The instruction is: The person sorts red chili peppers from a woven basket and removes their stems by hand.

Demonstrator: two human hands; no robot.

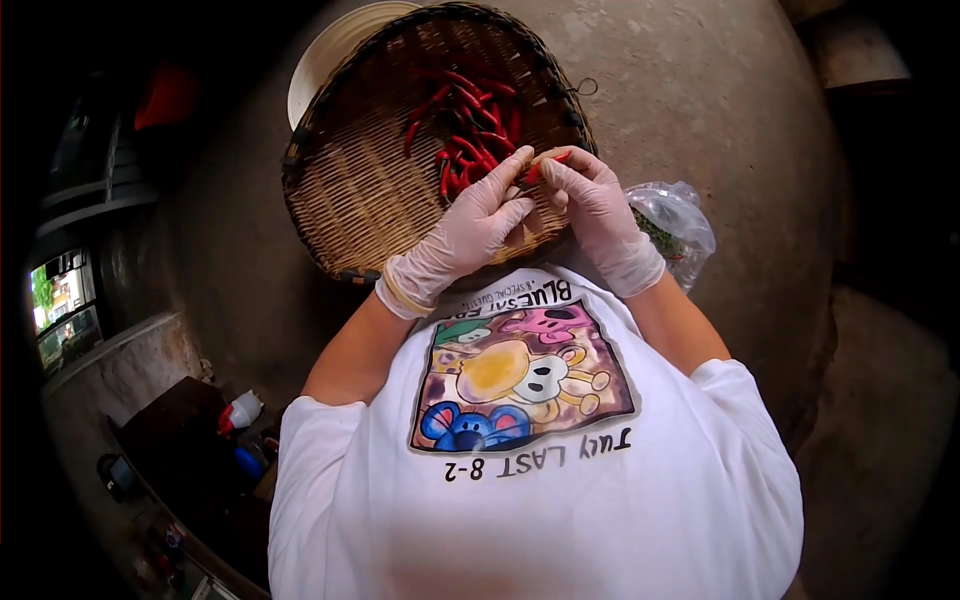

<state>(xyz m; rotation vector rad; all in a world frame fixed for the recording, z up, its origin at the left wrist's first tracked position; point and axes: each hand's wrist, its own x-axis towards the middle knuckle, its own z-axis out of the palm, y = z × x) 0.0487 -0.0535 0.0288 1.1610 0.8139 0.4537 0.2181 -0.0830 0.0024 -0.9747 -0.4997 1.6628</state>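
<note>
Fingers, left hand [470, 220]: gloved, thumb and forefinger apart, forefinger tip close by the held chili; contact unclear.
Chili pile [482, 135]: in the woven basket [345, 195], upper centre.
Fingers, right hand [547, 165]: gloved, thumb and forefinger pinching one red chili [533, 174].
Plastic bag [683, 222]: right of centre, near the right wrist.

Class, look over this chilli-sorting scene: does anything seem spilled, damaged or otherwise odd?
Nothing looks spilled: the loose red chillies lie inside the woven basket. One small oddity is a thin loop, perhaps wire, sticking out past the rim.
</note>
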